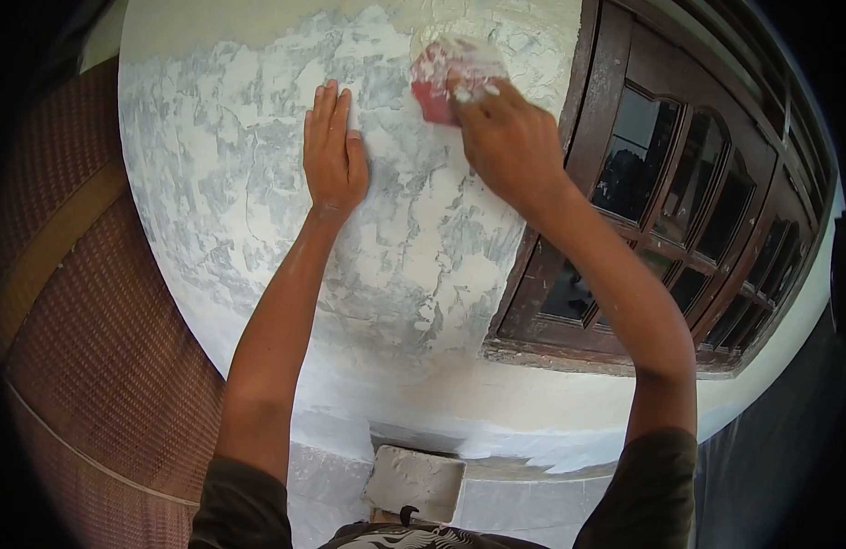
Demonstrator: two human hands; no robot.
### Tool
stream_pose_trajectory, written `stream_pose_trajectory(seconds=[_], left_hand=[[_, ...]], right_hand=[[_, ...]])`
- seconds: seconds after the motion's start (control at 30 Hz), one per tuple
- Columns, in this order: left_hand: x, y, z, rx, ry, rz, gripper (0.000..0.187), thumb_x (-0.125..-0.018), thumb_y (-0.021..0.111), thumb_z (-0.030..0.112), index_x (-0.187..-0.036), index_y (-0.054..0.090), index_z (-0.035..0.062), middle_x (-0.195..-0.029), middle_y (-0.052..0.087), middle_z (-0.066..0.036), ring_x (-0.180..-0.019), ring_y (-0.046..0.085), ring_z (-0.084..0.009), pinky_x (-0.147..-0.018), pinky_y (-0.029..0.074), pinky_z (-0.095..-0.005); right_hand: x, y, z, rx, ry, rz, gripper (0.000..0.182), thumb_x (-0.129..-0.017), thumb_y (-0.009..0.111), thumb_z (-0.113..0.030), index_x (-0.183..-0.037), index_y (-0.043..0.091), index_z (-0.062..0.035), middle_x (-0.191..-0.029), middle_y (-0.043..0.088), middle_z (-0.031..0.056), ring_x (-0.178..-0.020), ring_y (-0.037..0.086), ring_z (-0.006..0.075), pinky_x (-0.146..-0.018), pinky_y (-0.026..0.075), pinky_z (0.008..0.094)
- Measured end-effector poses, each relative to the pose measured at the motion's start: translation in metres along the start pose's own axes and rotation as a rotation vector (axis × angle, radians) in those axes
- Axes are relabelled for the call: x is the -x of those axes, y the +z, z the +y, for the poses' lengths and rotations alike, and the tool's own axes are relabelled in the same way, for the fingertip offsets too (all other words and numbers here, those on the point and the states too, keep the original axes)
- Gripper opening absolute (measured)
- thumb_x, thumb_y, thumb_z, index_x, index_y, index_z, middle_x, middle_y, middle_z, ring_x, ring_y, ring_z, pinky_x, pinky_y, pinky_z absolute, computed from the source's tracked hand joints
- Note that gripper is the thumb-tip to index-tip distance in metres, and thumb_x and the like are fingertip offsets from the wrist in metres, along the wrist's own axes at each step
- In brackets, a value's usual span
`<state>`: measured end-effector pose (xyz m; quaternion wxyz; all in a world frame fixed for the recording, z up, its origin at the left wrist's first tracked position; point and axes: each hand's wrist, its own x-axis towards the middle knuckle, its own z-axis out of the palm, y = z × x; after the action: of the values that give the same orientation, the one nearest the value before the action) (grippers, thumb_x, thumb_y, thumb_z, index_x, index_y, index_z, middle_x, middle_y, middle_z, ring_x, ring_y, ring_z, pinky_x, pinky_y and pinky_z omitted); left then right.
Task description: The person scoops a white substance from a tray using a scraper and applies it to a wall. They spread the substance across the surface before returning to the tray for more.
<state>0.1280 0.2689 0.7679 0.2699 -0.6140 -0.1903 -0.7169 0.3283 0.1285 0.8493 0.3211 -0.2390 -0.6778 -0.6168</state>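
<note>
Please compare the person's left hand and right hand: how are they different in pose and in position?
The left hand lies open and flat against the patchy wall, while the right hand is closed on a red scraper. The right hand is close to the window; the left hand is farther from it. Both hands are bare.

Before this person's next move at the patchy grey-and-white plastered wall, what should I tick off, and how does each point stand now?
1. Right hand gripping the flat red scraper: ok.
2. Left hand spread on the patchy grey-and-white plastered wall: ok.
3. Scraper free of paste: not ok, white smears cover much of it.
4. Brown wooden window frame unmarked: not ok, pale specks show.
5. Pale rectangular tray well filled: cannot tell, its depth is unclear.
</note>
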Motion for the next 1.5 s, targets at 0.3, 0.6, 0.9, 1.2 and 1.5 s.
stream_pose_trajectory(seconds=[0.3, 0.6, 0.9, 1.2, 1.5], left_hand=[[0.000, -0.002, 0.002, -0.012, -0.013, -0.005, 0.050, -0.095, 0.040, 0.009, -0.143, 0.052, -0.0006, -0.155, 0.044, -0.018, -0.148, 0.034, -0.0347, -0.121, 0.024, -0.0507], [0.000, -0.002, 0.000, -0.006, -0.014, -0.015, 0.051, -0.094, 0.040, 0.008, -0.143, 0.052, -0.0005, -0.156, 0.043, -0.018, -0.149, 0.033, -0.0350, -0.121, 0.023, -0.0509], [0.002, -0.003, 0.001, -0.013, -0.014, -0.014, 0.051, -0.094, 0.040, 0.008, -0.143, 0.052, -0.0013, -0.155, 0.044, -0.019, -0.148, 0.034, -0.0354, -0.121, 0.023, -0.0505], [0.000, -0.001, 0.001, -0.007, -0.006, -0.005, 0.050, -0.095, 0.039, 0.007, -0.144, 0.051, -0.0001, -0.156, 0.043, -0.018, -0.149, 0.034, -0.0351, -0.121, 0.023, -0.0504], [0.011, -0.006, 0.005, 0.004, -0.021, -0.021, 0.049, -0.095, 0.041, 0.008, -0.141, 0.053, -0.0018, -0.155, 0.044, -0.019, -0.148, 0.035, -0.0360, -0.120, 0.025, -0.0519]], right_hand=[[0.035, 0.020, -0.010, 0.089, -0.041, -0.204, 0.004, -0.072, 0.068, -0.002, -0.077, 0.067, -0.0016, -0.075, 0.067, 0.0110, -0.082, 0.067, 0.0240, -0.057, 0.058, 0.0331], [-0.007, 0.011, 0.027, 0.110, 0.088, -0.012, 0.004, -0.072, 0.067, -0.005, -0.076, 0.066, -0.0045, -0.075, 0.065, 0.0085, -0.082, 0.066, 0.0226, -0.054, 0.056, 0.0339], [0.065, 0.010, -0.052, -0.042, -0.102, -0.246, 0.005, -0.068, 0.069, -0.005, -0.071, 0.065, -0.0031, -0.068, 0.064, 0.0085, -0.082, 0.066, 0.0239, -0.056, 0.057, 0.0339], [-0.014, 0.018, 0.020, 0.105, 0.050, 0.002, 0.002, -0.072, 0.068, -0.006, -0.072, 0.066, -0.0054, -0.074, 0.065, 0.0063, -0.080, 0.066, 0.0210, -0.056, 0.056, 0.0331], [0.057, 0.011, -0.048, -0.072, -0.185, -0.252, 0.027, -0.069, 0.069, -0.004, -0.094, 0.073, 0.0046, -0.069, 0.065, 0.0076, -0.082, 0.065, 0.0219, -0.057, 0.057, 0.0323]])
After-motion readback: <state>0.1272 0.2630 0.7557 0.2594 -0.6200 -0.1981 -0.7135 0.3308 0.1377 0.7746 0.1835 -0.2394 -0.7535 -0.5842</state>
